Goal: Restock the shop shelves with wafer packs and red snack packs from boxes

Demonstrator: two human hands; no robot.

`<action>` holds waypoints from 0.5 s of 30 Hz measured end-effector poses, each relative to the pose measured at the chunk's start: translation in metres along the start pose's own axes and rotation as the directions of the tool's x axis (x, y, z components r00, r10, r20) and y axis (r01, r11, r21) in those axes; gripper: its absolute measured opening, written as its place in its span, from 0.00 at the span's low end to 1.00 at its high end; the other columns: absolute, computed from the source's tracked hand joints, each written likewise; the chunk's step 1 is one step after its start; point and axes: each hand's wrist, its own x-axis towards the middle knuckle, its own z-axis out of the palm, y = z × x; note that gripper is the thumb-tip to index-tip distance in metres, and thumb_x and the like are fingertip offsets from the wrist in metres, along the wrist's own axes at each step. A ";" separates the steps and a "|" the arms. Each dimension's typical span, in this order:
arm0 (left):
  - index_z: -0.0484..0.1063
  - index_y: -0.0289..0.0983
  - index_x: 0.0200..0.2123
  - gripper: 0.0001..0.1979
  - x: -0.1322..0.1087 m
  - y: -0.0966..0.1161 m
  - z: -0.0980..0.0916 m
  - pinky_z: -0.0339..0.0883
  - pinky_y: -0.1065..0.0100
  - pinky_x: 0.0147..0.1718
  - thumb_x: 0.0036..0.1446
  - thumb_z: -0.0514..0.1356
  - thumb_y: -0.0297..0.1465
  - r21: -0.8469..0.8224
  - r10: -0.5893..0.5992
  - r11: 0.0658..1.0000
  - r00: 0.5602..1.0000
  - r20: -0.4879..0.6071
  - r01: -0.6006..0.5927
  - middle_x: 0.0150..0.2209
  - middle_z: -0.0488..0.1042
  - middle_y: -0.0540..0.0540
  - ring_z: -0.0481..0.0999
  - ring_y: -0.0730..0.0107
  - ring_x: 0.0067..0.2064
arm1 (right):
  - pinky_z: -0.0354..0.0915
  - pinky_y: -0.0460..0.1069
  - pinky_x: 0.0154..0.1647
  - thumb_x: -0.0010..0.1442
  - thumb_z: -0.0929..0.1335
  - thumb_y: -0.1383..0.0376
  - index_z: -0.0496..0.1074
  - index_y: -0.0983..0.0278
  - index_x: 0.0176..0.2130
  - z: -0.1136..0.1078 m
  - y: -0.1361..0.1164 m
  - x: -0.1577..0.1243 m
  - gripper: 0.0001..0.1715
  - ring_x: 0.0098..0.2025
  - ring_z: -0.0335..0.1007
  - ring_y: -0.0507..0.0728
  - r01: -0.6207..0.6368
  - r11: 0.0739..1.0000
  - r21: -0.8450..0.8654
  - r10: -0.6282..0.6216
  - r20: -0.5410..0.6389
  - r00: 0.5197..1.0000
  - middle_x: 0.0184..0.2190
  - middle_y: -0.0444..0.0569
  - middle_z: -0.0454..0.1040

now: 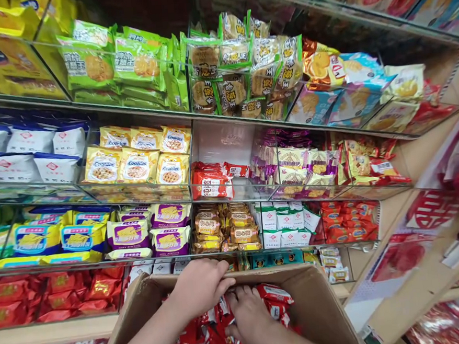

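Observation:
Both my hands are down inside an open cardboard box (pixel 313 302) full of small red snack packets (pixel 275 297), held in front of shop shelves. My left hand (pixel 200 286) lies near the box's far wall, fingers curled over the packets. My right hand (pixel 251 317) rests on the heap beside it, fingers bent around some packets. The same red packets (pixel 212 181) lie in a half-filled glass shelf compartment above.
Glass shelves (pixel 226 121) carry rows of biscuit and cookie bags: green packs at the top, yellow cookie bags, purple and blue packs, brown packs, red packs at lower left. A wooden shelf edge (pixel 52 331) runs below. More goods stand at the right.

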 end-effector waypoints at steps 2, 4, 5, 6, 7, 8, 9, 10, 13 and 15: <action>0.67 0.40 0.35 0.16 -0.001 -0.001 0.001 0.64 0.64 0.29 0.59 0.44 0.42 -0.023 -0.005 1.000 1.000 -0.003 0.005 0.30 0.74 0.46 0.74 0.59 0.34 | 0.57 0.61 0.47 0.41 0.72 0.57 0.63 0.69 0.52 0.001 0.002 0.002 0.40 0.48 0.60 0.70 -0.051 0.999 -0.005 0.051 -0.025 0.998 0.47 0.64 0.66; 0.66 0.40 0.36 0.16 -0.001 -0.001 0.001 0.64 0.63 0.30 0.59 0.44 0.42 -0.044 -0.011 0.999 1.000 -0.003 0.010 0.31 0.74 0.47 0.74 0.58 0.34 | 0.59 0.58 0.46 0.45 0.70 0.58 0.64 0.67 0.51 -0.003 0.007 0.001 0.34 0.47 0.62 0.68 -0.070 0.998 -0.001 0.070 -0.040 0.997 0.45 0.61 0.68; 0.66 0.41 0.37 0.16 -0.001 -0.001 0.001 0.64 0.63 0.30 0.59 0.44 0.42 -0.052 -0.014 0.999 1.000 -0.003 0.014 0.31 0.74 0.47 0.74 0.58 0.34 | 0.60 0.56 0.45 0.48 0.68 0.61 0.65 0.66 0.49 -0.005 0.010 0.001 0.28 0.46 0.63 0.66 -0.069 0.998 0.000 0.069 -0.043 0.997 0.44 0.58 0.70; 0.66 0.41 0.38 0.16 -0.001 -0.001 0.001 0.64 0.62 0.30 0.59 0.44 0.42 -0.059 -0.017 0.998 1.000 0.000 0.017 0.31 0.74 0.47 0.74 0.58 0.34 | 0.62 0.54 0.44 0.51 0.66 0.64 0.67 0.65 0.47 -0.007 0.014 0.001 0.22 0.45 0.65 0.64 -0.066 0.998 -0.003 0.066 -0.043 0.997 0.42 0.56 0.71; 0.67 0.41 0.39 0.16 -0.001 -0.001 0.001 0.65 0.62 0.30 0.59 0.44 0.42 -0.066 -0.019 0.998 1.000 0.003 0.020 0.31 0.74 0.47 0.74 0.57 0.35 | 0.63 0.52 0.41 0.52 0.64 0.67 0.68 0.65 0.44 -0.009 0.018 0.001 0.17 0.43 0.67 0.62 -0.067 0.998 -0.009 0.066 -0.042 0.997 0.39 0.55 0.73; 0.67 0.41 0.39 0.16 -0.001 0.000 0.001 0.65 0.62 0.30 0.59 0.45 0.42 -0.072 -0.021 0.997 1.000 0.005 0.021 0.31 0.74 0.46 0.74 0.57 0.35 | 0.63 0.51 0.39 0.53 0.62 0.70 0.69 0.65 0.42 -0.010 0.021 0.002 0.15 0.41 0.69 0.61 -0.072 0.997 -0.020 0.071 -0.041 0.997 0.36 0.55 0.74; 0.67 0.41 0.39 0.16 -0.001 0.001 0.002 0.65 0.61 0.30 0.59 0.45 0.41 -0.078 -0.021 0.997 1.000 0.007 0.021 0.32 0.74 0.46 0.74 0.57 0.35 | 0.64 0.51 0.36 0.53 0.61 0.72 0.70 0.65 0.40 -0.011 0.023 0.003 0.14 0.38 0.70 0.61 -0.078 0.996 -0.034 0.077 -0.042 0.996 0.34 0.55 0.75; 0.67 0.41 0.40 0.16 -0.001 0.001 0.002 0.65 0.61 0.31 0.59 0.45 0.41 -0.084 -0.022 0.996 1.000 0.009 0.023 0.32 0.74 0.46 0.74 0.57 0.35 | 0.64 0.51 0.34 0.53 0.60 0.73 0.70 0.66 0.38 -0.011 0.024 0.005 0.14 0.36 0.71 0.62 -0.083 0.995 -0.049 0.081 -0.046 0.996 0.32 0.55 0.75; 0.68 0.41 0.40 0.15 -0.001 0.002 0.000 0.65 0.61 0.31 0.58 0.46 0.40 -0.107 -0.042 0.993 0.999 0.015 0.043 0.32 0.75 0.46 0.74 0.57 0.35 | 0.63 0.50 0.32 0.55 0.58 0.75 0.71 0.66 0.36 -0.011 0.019 0.006 0.16 0.34 0.72 0.61 -0.062 0.993 -0.096 0.055 -0.070 0.996 0.31 0.55 0.75; 0.68 0.42 0.42 0.15 -0.002 0.000 -0.003 0.64 0.61 0.34 0.56 0.50 0.41 -0.167 -0.050 0.985 0.999 0.011 0.051 0.35 0.75 0.45 0.74 0.57 0.37 | 0.63 0.50 0.33 0.54 0.57 0.77 0.71 0.67 0.36 -0.015 0.012 0.003 0.17 0.35 0.71 0.61 -0.023 0.991 -0.128 0.013 -0.083 0.997 0.33 0.56 0.75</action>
